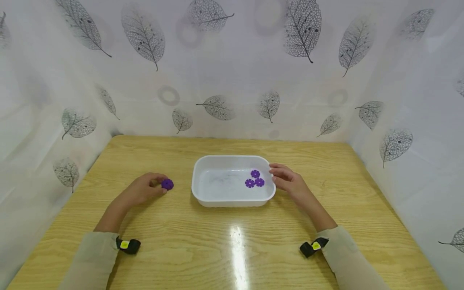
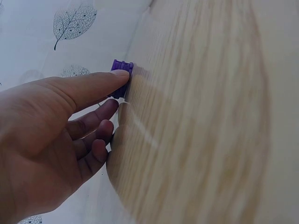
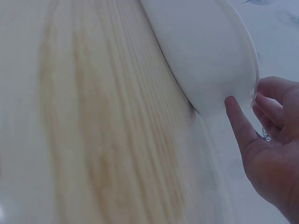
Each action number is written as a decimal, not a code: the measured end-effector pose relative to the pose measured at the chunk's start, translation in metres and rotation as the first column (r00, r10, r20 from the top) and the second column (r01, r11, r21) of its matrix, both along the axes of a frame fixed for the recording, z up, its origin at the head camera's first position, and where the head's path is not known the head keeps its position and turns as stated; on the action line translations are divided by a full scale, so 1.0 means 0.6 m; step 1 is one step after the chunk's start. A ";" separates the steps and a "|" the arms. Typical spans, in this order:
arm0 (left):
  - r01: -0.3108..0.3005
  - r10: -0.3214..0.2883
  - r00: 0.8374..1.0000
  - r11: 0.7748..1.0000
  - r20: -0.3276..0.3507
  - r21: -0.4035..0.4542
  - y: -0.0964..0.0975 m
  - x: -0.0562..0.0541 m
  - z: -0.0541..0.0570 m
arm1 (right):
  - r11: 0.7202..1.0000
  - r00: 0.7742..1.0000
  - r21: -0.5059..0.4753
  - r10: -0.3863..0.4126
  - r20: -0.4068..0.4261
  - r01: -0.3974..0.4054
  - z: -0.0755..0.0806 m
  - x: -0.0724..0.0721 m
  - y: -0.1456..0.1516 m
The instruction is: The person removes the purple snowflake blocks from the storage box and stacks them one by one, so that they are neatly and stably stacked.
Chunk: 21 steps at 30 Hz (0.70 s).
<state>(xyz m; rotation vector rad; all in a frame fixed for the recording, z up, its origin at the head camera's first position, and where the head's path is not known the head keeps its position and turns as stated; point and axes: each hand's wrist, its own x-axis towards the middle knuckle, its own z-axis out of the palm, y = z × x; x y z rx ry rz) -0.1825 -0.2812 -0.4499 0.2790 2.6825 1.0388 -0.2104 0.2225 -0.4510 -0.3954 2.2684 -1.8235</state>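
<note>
Count: 1 worktop (image 1: 174, 253), 1 white tray (image 1: 217, 184). Purple toothed discs (image 1: 259, 183): 3, all inside the tray. Outside it, 1 thicker purple piece (image 1: 167, 184); can't tell how many layers make it up. Grips: 2, left grip (image 1: 146, 188) and right grip (image 1: 293, 184). Sleeves (image 1: 92, 253): 2. Black wrist units (image 1: 133, 246): 2, each with 1 yellow patch. Leaf prints (image 1: 217, 107) on the backdrop (image 1: 235, 68): over a dozen, some cut off.

A tray (image 1: 217, 187) stood on the table (image 1: 181, 249), a leaf-print curtain (image 1: 243, 72) behind, interlocking discs (image 1: 259, 183) in its right end, a disc stack (image 1: 167, 184) to its left.
</note>
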 end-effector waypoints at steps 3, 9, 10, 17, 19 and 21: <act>0.000 0.000 1.000 1.000 0.000 0.003 0.000 0.000 0.000 | 1.000 1.000 0.004 -0.002 -0.001 0.002 0.002 0.001 0.000; 0.030 -0.030 1.000 1.000 -0.004 0.007 -0.001 -0.001 0.007 | 1.000 1.000 0.013 -0.005 -0.001 0.005 0.003 0.002 0.000; 0.035 -0.035 0.999 0.999 0.000 0.015 -0.001 -0.002 0.010 | 1.000 1.000 0.014 -0.005 -0.002 0.005 0.004 0.002 0.000; 0.012 -0.009 0.998 0.999 -0.054 0.043 0.029 -0.006 0.044 | 1.000 1.000 0.013 -0.002 -0.003 0.002 0.003 0.001 0.002; 0.020 -0.015 0.997 0.997 -0.076 0.068 0.049 -0.008 0.051 | 1.000 1.000 0.014 -0.009 -0.003 0.009 0.002 0.002 0.002; 0.040 -0.031 0.995 0.994 -0.093 0.100 0.075 -0.010 0.056 | 1.000 1.000 0.005 -0.009 -0.003 0.009 0.000 0.003 0.001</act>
